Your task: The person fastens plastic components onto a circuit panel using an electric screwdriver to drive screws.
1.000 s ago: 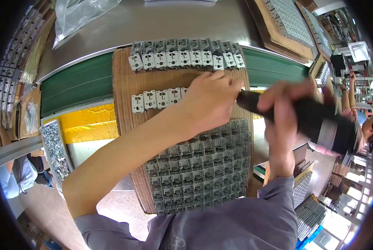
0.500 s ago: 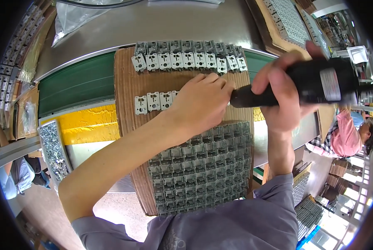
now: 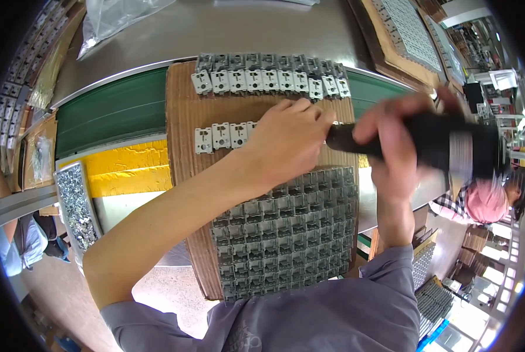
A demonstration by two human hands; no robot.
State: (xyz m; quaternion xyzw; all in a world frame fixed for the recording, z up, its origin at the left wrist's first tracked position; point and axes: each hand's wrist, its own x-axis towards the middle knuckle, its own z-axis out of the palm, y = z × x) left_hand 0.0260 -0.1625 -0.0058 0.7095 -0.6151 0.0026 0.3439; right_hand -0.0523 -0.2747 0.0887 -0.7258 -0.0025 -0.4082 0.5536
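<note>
My right hand (image 3: 396, 146) is wrapped around a black power screwdriver (image 3: 435, 141), held almost level. Its narrow front end points left, at the fingertips of my left hand (image 3: 291, 138). Those fingers are curled and closed over the right part of a row of small white metal plates (image 3: 221, 135). What they pinch there is hidden under them, and so is the tool's tip. Beyond lies another row of white plates (image 3: 253, 81) on dark housings. Closer to me stand several rows of grey, see-through housings (image 3: 286, 234) on the brown cardboard sheet (image 3: 183, 111).
A tray of small metal parts (image 3: 77, 202) stands at the left, beside yellow tape (image 3: 130, 170). A green strip (image 3: 112, 105) runs behind the cardboard. A stack of filled boards (image 3: 400, 35) lies at the far right. Another person in pink (image 3: 485, 199) is at the right.
The screwdriver's rear end has dipped, and my right hand blurs with motion. My left hand stays by the tool's tip. The cardboard and its parts appear shifted slightly right and upward.
</note>
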